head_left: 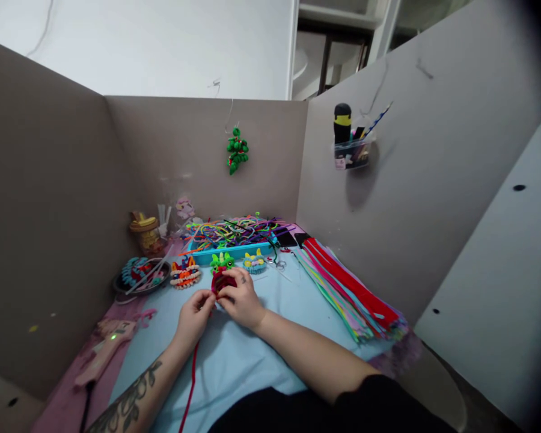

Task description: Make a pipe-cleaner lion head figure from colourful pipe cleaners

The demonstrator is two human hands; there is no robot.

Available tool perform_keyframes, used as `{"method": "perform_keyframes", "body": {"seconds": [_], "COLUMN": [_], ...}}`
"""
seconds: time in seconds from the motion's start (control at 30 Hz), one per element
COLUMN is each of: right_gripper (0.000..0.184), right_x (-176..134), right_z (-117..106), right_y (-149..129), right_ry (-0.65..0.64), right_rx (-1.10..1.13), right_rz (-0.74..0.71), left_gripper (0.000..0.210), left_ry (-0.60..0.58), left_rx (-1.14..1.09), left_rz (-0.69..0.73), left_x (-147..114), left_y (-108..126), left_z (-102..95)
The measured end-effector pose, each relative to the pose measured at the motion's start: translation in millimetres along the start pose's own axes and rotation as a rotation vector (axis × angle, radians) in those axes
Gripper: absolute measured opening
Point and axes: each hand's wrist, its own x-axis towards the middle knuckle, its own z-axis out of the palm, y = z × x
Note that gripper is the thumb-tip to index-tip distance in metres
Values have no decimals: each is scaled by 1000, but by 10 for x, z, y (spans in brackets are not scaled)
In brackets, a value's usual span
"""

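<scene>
Both hands meet over the blue cloth (261, 343) at a dark red, fuzzy pipe-cleaner ring (216, 282). My left hand (196, 314) is closed, with thumb and fingertips pinched at the ring's lower left edge. Curled around its right side, my right hand (242, 300) grips it with fingers and thumb. A long red pipe cleaner (193, 376) trails down from beneath my left hand toward me. Just behind the ring stands a green pipe-cleaner figure (222, 260), its lower part hidden by the ring and my right hand.
An orange-and-peach figure (184, 274) and a blue one with yellow ears (253, 263) flank the green one. Behind lies a blue tray (207, 255) of tangled pipe cleaners. Scissors (279, 263), a pipe-cleaner bundle (356, 288), a dark bowl (151, 287) and a pink glue gun (106, 355) surround the workspace.
</scene>
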Motion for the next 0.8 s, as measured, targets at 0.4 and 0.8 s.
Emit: {"method": "perform_keyframes", "body": {"seconds": [0.4,0.8], "right_gripper": [8,1], "right_x": [2,7], "right_z": [2,-29], "right_y": [8,56], "right_ry": [-10,49], "right_rx": [-90,15], "right_rz": [-90,-31], "left_gripper": [28,37], "left_ry": [38,-126], "left_rx": [62,-364], "left_rz": [34,-342], "left_x": [-30,5], "left_y": [31,-20], "left_z": [35,38]}}
